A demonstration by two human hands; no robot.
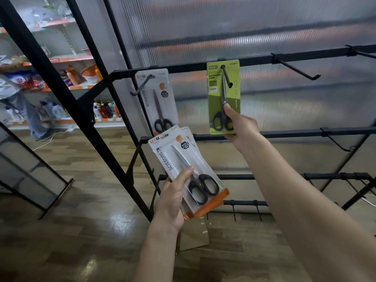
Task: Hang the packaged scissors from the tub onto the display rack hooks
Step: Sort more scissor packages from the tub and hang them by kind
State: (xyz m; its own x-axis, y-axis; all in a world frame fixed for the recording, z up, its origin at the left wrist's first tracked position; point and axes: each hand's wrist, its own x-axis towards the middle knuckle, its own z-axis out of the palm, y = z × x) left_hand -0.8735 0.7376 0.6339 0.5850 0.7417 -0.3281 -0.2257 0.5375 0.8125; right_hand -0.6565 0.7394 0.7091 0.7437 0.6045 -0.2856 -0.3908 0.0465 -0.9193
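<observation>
Head view: our right hand [242, 127] forms a closed grip on the lower end of the green scissors pack [223, 98], thumb on the front over the black handles. The pack's top hole sits on a black hook [226, 76] of the display rack [284, 58], directly above the grip. Our left hand [173, 200], lower and to the left of the right grip, forms a closed grip on a stack of white scissors packs [183, 165] with orange bottom edges, thumb across the front. Above the left grip, another white pack [160, 102] hangs from a hook [142, 85]. To the right of the right grip, a bare hook [297, 70] projects from the same bar.
</observation>
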